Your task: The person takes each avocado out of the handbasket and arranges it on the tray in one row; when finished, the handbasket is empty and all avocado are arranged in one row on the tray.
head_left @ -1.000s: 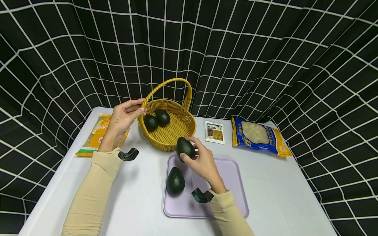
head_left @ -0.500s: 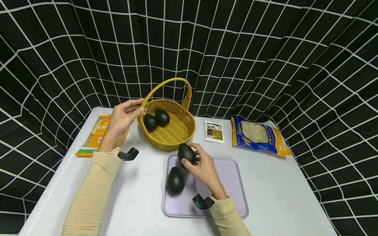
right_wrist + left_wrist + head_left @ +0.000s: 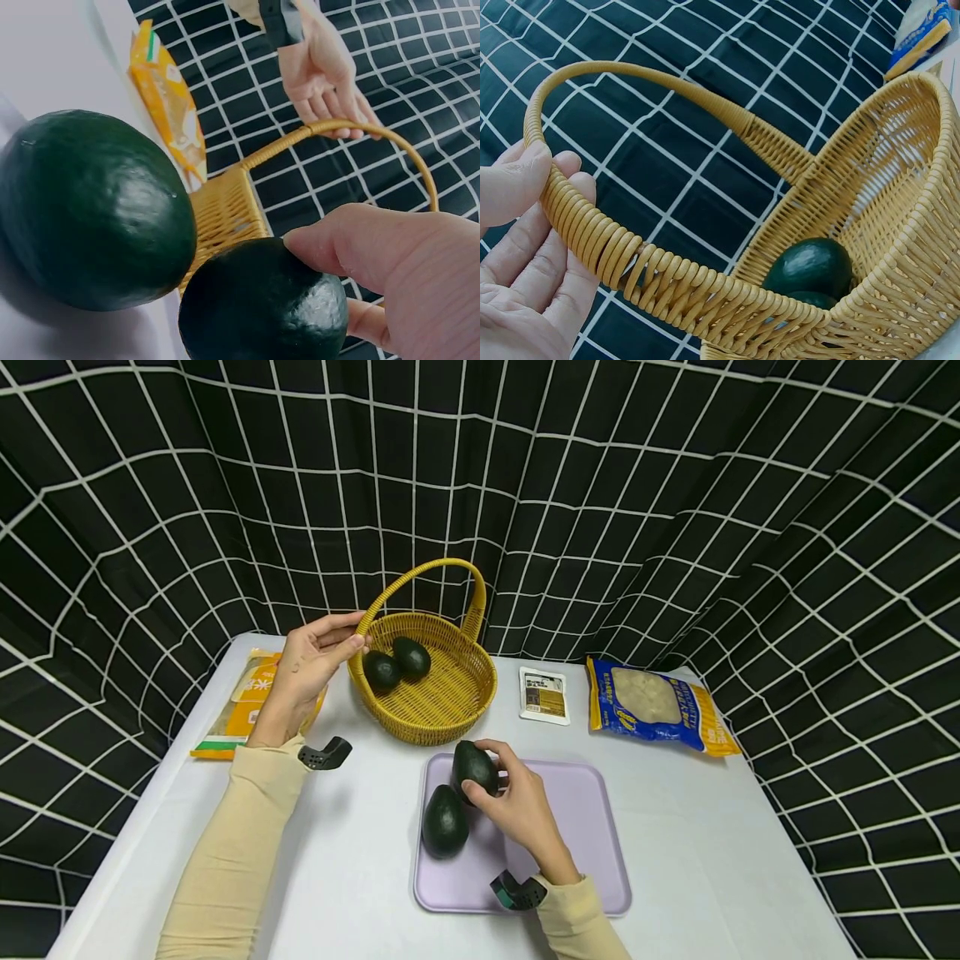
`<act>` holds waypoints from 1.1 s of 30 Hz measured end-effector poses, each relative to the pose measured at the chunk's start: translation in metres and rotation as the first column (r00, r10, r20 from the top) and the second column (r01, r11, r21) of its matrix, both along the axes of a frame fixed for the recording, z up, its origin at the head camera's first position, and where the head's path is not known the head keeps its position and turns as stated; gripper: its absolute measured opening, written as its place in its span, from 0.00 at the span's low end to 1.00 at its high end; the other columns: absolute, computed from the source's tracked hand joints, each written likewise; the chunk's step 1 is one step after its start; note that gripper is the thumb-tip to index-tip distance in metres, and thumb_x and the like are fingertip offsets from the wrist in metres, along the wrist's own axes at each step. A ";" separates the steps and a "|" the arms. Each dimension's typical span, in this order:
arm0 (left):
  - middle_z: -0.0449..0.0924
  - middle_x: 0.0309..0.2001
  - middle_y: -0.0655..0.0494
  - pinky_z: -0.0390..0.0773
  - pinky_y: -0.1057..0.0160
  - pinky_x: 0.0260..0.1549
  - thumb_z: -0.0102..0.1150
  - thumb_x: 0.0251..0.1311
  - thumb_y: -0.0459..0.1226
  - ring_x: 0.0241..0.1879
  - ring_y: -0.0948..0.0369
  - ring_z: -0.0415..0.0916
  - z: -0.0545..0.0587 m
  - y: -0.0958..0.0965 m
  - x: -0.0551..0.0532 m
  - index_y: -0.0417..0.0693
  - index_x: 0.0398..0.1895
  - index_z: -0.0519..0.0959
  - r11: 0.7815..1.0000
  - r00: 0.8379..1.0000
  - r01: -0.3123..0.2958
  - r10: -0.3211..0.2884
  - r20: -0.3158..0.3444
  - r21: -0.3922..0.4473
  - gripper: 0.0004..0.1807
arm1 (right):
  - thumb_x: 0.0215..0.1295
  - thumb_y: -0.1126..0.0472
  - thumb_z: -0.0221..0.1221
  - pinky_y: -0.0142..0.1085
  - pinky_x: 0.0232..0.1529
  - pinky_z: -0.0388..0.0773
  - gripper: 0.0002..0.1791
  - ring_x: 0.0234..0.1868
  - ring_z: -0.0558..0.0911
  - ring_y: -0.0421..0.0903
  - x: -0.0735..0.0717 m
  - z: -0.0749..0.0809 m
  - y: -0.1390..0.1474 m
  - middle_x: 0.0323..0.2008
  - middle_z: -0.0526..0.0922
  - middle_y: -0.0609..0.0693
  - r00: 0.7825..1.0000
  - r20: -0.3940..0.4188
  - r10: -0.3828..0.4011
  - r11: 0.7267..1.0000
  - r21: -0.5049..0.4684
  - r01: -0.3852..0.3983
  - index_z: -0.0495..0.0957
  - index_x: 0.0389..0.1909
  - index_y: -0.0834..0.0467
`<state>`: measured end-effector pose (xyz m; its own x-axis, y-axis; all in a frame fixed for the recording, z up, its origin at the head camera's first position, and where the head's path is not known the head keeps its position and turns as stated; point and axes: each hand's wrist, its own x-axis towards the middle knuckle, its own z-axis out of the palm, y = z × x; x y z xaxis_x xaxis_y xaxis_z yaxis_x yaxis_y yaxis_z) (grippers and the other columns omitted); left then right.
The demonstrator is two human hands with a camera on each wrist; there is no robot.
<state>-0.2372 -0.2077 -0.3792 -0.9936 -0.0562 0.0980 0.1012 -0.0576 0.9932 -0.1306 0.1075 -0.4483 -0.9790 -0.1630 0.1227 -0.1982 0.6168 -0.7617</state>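
Gripping a dark green avocado (image 3: 474, 767) between thumb and fingers, the right hand (image 3: 522, 802) holds it at the far left of the lilac tray (image 3: 577, 827), beside a second avocado (image 3: 446, 823) lying nearer along the left edge. Farther left, the left hand (image 3: 311, 664) pinches the handle (image 3: 420, 569) of the yellow wicker basket (image 3: 452, 689), where two more avocados (image 3: 412, 658) lie at the left. Far right, a small packet (image 3: 544, 696) lies left of a blue-and-orange bag (image 3: 652, 702)

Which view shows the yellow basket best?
The head view: the whole basket fits in frame. The left wrist view shows its handle closely but crops the rest; in the right wrist view, avocados hide much of it.
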 end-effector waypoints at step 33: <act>0.86 0.47 0.54 0.82 0.73 0.50 0.66 0.65 0.39 0.42 0.62 0.85 -0.002 0.000 -0.001 0.48 0.62 0.80 1.000 1.000 0.003 -0.003 -0.024 -0.005 0.22 | 0.56 0.52 0.71 0.34 0.34 0.80 0.29 0.31 0.84 0.41 0.034 -0.021 0.020 0.39 0.86 0.52 0.994 0.069 -0.089 0.996 -0.008 0.090 0.76 0.60 0.39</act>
<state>-0.2385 -0.2077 -0.3816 -0.9912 -0.0525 0.1219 0.1246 -0.0532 0.9908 -0.0967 0.1275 -0.4692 -0.9957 -0.0731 0.0561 -0.0895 0.6214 -0.7784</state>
